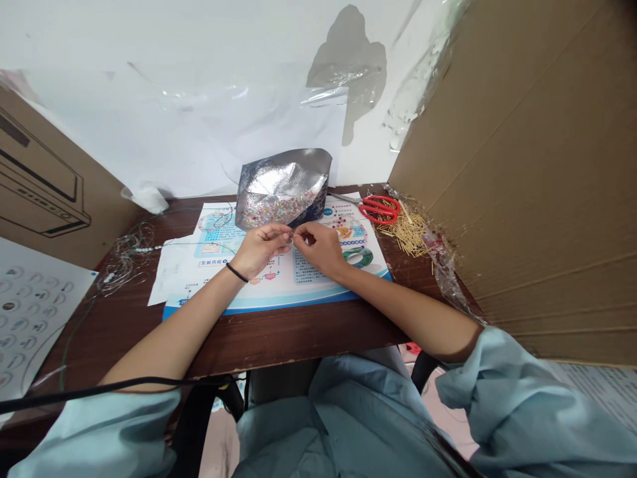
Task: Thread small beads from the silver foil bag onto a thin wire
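My left hand (263, 251), with a black band at the wrist, is closed in a pinch. Fingertip to fingertip with it, my right hand (317, 247) pinches too. Whatever lies between the fingers is too small to make out. Just behind the hands leans an opened silver-lined bag (286, 176) with many tiny coloured beads (279, 209) at its bottom. Under both hands lies a printed blue-and-white sheet (239, 299). A thin greenish thread (204, 241) runs across this sheet towards my left hand.
Red-handled scissors (381, 210) lie at the back right, beside a pile of thin golden sticks (411, 232) and clear plastic. Tangled clear thread (130, 255) lies on the left. Cardboard walls (542, 166) flank the brown table (279, 335). A black cable (144, 382) crosses the lower left.
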Demonstrator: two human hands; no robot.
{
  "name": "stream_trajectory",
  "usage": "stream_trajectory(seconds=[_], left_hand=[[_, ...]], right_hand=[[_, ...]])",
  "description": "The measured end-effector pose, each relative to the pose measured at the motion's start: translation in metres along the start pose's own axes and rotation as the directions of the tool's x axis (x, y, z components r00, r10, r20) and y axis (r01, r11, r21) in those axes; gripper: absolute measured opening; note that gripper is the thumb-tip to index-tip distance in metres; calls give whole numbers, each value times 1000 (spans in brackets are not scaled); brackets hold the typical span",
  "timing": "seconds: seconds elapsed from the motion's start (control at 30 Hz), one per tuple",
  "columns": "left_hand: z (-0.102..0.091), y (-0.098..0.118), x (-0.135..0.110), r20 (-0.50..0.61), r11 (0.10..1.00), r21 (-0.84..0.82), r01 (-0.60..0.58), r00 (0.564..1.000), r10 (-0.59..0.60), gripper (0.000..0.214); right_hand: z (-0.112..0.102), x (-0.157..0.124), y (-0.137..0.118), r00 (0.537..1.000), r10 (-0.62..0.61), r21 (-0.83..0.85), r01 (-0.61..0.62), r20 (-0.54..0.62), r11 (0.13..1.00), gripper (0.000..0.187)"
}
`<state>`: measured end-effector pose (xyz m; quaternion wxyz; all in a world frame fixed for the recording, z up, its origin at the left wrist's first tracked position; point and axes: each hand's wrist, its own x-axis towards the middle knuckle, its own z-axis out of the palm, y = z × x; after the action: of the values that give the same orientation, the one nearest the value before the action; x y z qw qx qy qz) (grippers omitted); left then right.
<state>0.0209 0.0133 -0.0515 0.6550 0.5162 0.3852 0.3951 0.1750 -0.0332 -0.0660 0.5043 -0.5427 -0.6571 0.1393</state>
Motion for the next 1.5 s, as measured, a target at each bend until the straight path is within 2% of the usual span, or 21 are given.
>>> stream_trajectory(seconds=[0.83, 1.5], left_hand=[[2, -1, -2, -9, 998, 63, -20, 1000, 21, 38], [-1, -4, 2, -13, 999, 35, -41, 999, 42, 37]], right_hand=[[0, 0, -1, 1000, -8, -8, 8, -8, 1000, 12], [0, 0, 0, 999, -33, 24, 32, 19, 999, 11]])
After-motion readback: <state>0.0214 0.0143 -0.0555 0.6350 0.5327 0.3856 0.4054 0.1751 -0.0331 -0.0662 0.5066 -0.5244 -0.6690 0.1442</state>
